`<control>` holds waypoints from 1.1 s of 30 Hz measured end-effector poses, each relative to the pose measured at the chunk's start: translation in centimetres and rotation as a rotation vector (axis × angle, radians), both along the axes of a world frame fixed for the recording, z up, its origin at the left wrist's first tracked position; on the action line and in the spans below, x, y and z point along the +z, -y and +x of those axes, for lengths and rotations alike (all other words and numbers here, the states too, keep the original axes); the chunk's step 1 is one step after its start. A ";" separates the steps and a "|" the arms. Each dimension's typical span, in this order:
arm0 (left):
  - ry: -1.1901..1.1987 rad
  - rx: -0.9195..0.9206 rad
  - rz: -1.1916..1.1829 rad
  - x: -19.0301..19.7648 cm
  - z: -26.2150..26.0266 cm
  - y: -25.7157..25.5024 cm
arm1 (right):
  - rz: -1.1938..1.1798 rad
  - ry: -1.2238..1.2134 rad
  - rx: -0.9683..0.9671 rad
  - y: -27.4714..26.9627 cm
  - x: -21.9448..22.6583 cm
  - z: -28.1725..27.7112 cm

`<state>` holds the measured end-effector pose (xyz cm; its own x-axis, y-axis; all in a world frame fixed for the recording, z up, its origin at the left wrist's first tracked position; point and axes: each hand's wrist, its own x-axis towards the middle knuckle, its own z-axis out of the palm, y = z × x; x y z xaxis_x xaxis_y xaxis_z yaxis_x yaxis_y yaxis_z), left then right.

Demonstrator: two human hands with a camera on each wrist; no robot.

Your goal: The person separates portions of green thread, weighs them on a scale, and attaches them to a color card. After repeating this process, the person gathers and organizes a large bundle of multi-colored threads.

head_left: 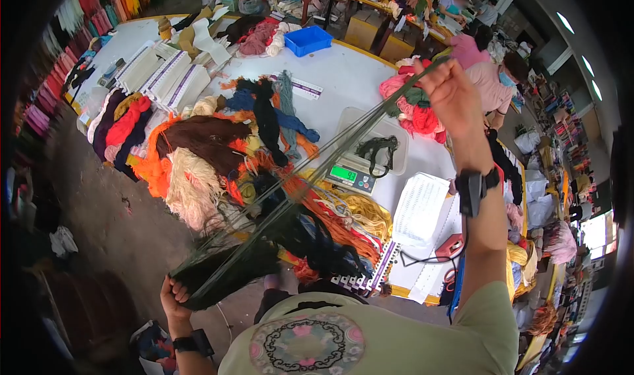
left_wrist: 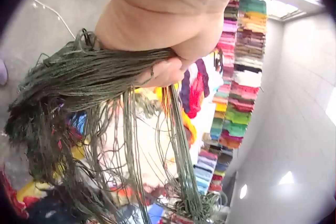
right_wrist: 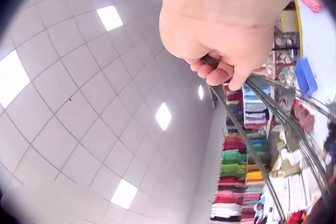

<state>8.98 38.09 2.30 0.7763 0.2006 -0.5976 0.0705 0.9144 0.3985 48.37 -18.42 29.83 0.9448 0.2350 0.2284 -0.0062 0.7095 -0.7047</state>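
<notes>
Dark green yarn strands [head_left: 343,140] stretch diagonally across the head view between the two hands. My left hand [head_left: 174,298], low at the left, grips a thick dark green skein [left_wrist: 100,74] whose loose strands hang down in the left wrist view. Raised at the upper right, my right hand [head_left: 452,98] holds the far end of the strands, its fingers curled round them in the right wrist view [right_wrist: 223,58]. Below the strands on the table, a digital scale [head_left: 353,177] with a lit green display bears a clear plastic tray [head_left: 403,157] holding a small dark skein [head_left: 379,152].
The white table [head_left: 264,68] carries heaps of coloured yarn, including a brown skein [head_left: 205,140] and a cream one [head_left: 191,183]. A blue bin [head_left: 308,40] stands at the back. Printed sheets [head_left: 421,206] and a red device [head_left: 450,245] lie right. Another person [head_left: 489,84] is beyond the table.
</notes>
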 end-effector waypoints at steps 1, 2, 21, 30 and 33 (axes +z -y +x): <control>-0.054 0.055 -0.029 -1.6 -1.6 -1.3 | 0.003 0.049 -0.034 0.8 0.4 1.3; -0.115 0.137 -0.016 -2.7 -2.8 -2.1 | 0.005 0.100 -0.068 1.8 0.9 2.7; -0.294 0.529 0.446 0.7 -2.0 0.0 | -2.149 0.634 -0.338 6.1 -27.8 -2.4; -0.265 0.373 0.338 2.5 1.4 3.7 | -2.091 0.578 -0.546 6.0 -29.5 -8.2; -0.229 0.288 0.335 3.4 2.8 5.7 | -2.084 0.535 -0.510 5.9 -28.8 -8.1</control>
